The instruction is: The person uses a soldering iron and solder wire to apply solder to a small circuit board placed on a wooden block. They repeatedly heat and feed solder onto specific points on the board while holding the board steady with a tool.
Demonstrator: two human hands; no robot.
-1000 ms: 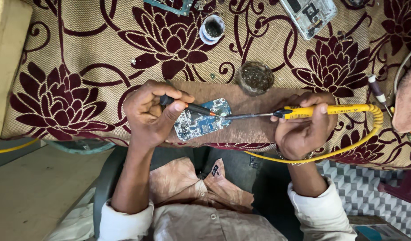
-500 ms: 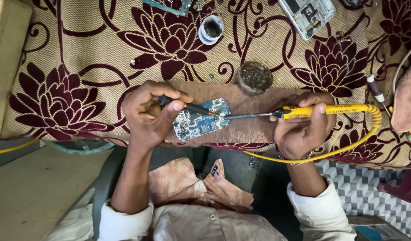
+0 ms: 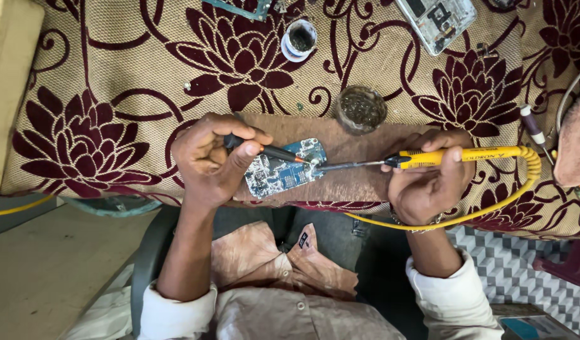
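Note:
A small blue circuit board (image 3: 284,170) lies on a brown wooden block (image 3: 346,182) at the near edge of a cloth-covered table. My left hand (image 3: 211,160) grips a thin black tool with an orange tip (image 3: 274,152) and presses the board down. My right hand (image 3: 428,182) holds a yellow-handled soldering iron (image 3: 454,155). Its metal tip (image 3: 328,167) reaches left and meets the board's right edge, close to the black tool's tip.
The floral maroon and beige cloth (image 3: 113,94) covers the table. A round tin (image 3: 361,109) stands behind the block, a small white pot (image 3: 300,39) farther back, an opened phone (image 3: 436,22) at the top right. The iron's yellow cord (image 3: 517,195) loops right. Another person's arm (image 3: 576,141) is at right.
Both hands and tools stay nearly in the same place on the board. Only slight shifts of the tool tips show.

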